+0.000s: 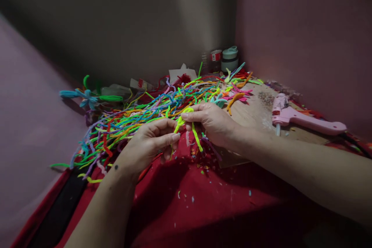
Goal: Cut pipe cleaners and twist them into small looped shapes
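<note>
A bent neon-yellow pipe cleaner is held up between both hands, curled into a loop at its top with one end hanging down. My left hand pinches it on the lower left between thumb and fingers. At the loop, my right hand grips it with thumb and forefinger. Just behind the hands spreads a tangled heap of pipe cleaners in many colours. Parts of the yellow one are hidden by my fingers.
A pink glue gun lies on a wooden board at right. Red cloth with coloured scraps lies in front. A blue pipe-cleaner flower sits far left. A pale green lidded cup stands at the back by the walls.
</note>
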The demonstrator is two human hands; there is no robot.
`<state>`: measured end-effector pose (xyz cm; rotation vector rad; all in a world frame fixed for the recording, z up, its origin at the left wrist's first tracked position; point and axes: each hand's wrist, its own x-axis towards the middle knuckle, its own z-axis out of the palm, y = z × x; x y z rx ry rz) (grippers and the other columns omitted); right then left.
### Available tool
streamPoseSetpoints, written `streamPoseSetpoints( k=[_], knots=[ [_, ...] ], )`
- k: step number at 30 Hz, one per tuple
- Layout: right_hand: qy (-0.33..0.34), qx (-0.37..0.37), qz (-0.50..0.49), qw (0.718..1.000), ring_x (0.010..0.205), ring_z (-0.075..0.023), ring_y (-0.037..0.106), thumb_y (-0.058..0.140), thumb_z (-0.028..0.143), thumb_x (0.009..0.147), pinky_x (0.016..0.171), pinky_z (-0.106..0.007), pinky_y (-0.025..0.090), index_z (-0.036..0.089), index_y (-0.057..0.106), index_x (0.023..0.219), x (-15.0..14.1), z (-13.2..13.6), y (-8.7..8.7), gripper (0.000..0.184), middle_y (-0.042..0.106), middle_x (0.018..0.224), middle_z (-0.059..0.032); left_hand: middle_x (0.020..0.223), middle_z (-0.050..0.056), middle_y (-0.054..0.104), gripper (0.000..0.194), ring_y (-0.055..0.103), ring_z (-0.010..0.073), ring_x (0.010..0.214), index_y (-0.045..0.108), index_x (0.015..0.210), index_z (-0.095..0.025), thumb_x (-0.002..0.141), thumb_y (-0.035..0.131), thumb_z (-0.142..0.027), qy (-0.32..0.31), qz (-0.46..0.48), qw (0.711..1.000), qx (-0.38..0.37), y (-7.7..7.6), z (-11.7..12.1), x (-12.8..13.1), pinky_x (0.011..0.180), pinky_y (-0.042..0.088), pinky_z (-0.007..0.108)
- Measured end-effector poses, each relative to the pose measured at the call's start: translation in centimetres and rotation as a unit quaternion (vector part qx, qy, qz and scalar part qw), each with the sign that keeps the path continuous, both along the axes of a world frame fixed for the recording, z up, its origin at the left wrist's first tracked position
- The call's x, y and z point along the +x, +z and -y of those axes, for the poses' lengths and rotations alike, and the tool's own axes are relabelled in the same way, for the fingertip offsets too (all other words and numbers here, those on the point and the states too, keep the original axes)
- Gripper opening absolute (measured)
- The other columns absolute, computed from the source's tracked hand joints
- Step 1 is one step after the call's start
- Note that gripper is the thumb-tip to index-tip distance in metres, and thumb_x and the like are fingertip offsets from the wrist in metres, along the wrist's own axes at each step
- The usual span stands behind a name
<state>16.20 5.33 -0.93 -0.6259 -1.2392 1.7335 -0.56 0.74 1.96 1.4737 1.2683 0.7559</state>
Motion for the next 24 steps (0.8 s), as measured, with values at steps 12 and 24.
streamPoseSetpoints(
  k=[12, 24],
  knots=[
    [0.039, 0.031, 0.046, 0.998, 0.038, -0.0064, 0.042, 0.058, 0.022, 0.075, 0.041, -0.020, 0.033, 0.014, 0.056, 0.060, -0.1, 0.1, -0.7, 0.017, 0.054, 0.049, 0.0021, 0.062, -0.002, 0.060, 0.024, 0.053, 0.0081, 0.042, 0.058, 0.095, -0.018, 0.075, 0.066, -0.029, -0.011, 0.072, 0.997, -0.035, -0.4, 0.0, 0.1, 0.036, 0.037, 0.016],
    [0.033, 0.027, 0.039, 0.998, 0.037, -0.0054, 0.039, 0.062, 0.026, 0.073, 0.039, -0.020, 0.029, 0.014, 0.053, 0.055, 0.0, 0.2, -0.5, 0.022, 0.050, 0.047, 0.0040, 0.057, -0.005, 0.053, 0.012, 0.044, 0.0026, 0.035, 0.058, 0.077, -0.016, 0.078, 0.064, -0.026, 0.017, 0.096, 0.995, 0.009, -0.1, 0.1, 0.9, 0.032, 0.034, 0.013]
  ],
)
